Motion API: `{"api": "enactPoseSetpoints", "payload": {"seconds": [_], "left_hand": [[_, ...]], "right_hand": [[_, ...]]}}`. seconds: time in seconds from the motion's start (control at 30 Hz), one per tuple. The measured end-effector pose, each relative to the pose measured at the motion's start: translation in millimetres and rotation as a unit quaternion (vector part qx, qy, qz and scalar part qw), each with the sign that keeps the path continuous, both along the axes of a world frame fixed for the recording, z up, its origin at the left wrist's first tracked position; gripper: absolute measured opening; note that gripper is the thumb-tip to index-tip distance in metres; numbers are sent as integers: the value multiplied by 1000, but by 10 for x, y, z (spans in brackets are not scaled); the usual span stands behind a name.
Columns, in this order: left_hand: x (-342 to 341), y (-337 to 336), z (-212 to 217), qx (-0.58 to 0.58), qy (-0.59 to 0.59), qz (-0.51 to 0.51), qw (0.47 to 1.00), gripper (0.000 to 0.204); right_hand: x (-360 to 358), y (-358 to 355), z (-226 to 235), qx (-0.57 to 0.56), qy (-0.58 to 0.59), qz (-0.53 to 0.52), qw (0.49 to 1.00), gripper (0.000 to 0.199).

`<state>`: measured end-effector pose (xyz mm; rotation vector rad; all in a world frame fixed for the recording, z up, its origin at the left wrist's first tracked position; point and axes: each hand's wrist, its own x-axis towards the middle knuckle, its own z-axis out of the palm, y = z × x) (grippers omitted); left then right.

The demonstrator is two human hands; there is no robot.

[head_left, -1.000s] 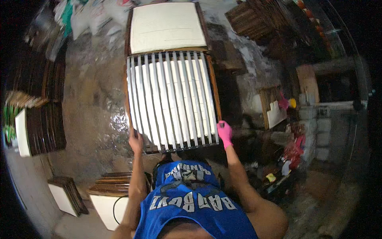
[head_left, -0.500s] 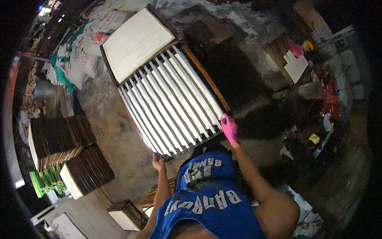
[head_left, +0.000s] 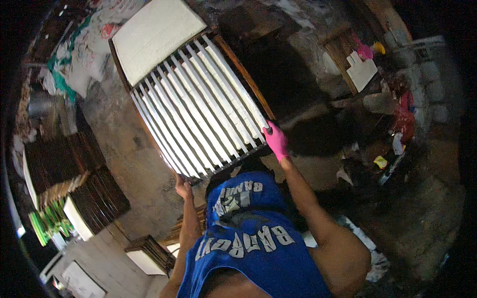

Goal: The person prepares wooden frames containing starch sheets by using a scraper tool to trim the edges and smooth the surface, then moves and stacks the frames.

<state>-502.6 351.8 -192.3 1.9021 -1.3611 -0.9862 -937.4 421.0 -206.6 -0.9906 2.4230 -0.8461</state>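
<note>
Rough, wet-looking concrete floor [head_left: 124, 149] fills the scene, dim at the edges and cluttered around its rim. Held above it is a long wooden-framed tray [head_left: 198, 99], tilted diagonally across the upper middle of the view. Its nearer part carries a row of long white bars [head_left: 203, 107] lying side by side lengthwise; its far end holds one flat white slab [head_left: 154, 32].

The person's hands are well apart, each at one of the tray's near corners. The right hand [head_left: 276, 141], in a bright pink glove, is closed over the frame's right edge at the near corner. The bare left hand [head_left: 183, 186] grips the frame's near left corner from below, fingers curled under the wood. A blue sleeveless shirt [head_left: 248, 243] with white lettering covers the person's torso at the lower middle.

Along the floor's left edge stand stacks of dark wooden trays [head_left: 64, 169], some showing white contents at their ends, with green items [head_left: 47, 223] beside them. White sacks [head_left: 84, 54] lie at the upper left. At the upper right sits another wooden frame [head_left: 348, 54] with white blocks [head_left: 361, 72] on it, close to pink and yellow objects too small to identify.
</note>
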Motion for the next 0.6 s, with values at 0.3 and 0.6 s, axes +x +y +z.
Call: {"api": "enactPoseSetpoints", "payload": {"seconds": [0.3,0.6], "left_hand": [[105,-847,41,-12,130,73,989,47],[-45,-2223,-194,-90,65,-45,993,53]], "right_hand": [[-141,-946,2134,-293,-44,-78,952,46],[2394,-3155,1524,-168,-153,294,928,39]]}}
